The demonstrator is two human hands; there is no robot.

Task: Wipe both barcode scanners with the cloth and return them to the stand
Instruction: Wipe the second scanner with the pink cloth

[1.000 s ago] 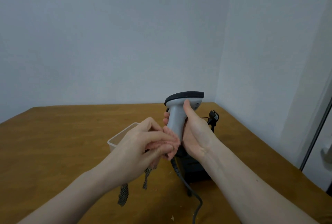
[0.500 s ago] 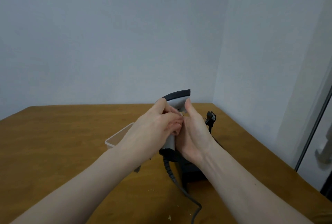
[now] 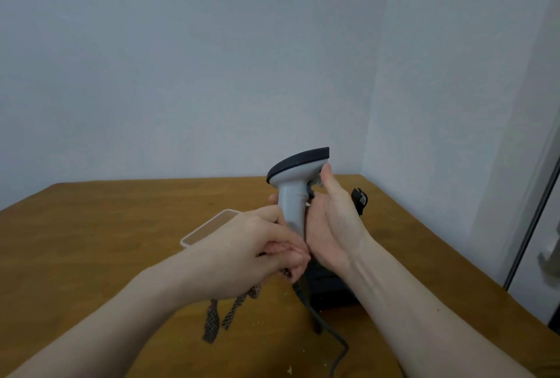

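- Wiping was the step in hand: the grey scanner (image 3: 292,195) stood upright in the air above the stand (image 3: 328,286), head tilted, dark top cap uppermost.
- Right hand (image 3: 330,223) was clamped around the scanner's grip from the far side, thumb up against the underside of the head.
- Left hand (image 3: 257,253) was closed on the cloth (image 3: 225,311), bunched low against the scanner's handle; two checked tails of cloth hung beneath the fist, clear of the table (image 3: 106,241).
- Scanner's cable (image 3: 321,326) trailed down from the handle base, past the stand, toward the near table edge.
- Stand was mostly hidden behind the right wrist; only a dark block showed. A small black piece (image 3: 359,197) rose just behind the right hand, possibly the second scanner or a holder arm; could not tell which.
- A shallow clear tray (image 3: 209,230) lay left of the stand.
- Judgement: first scanner's handle was under the cloth; head and window likely remained. Next move would call for sliding the cloth upward while the right hand kept a firm hold, minding the cable.
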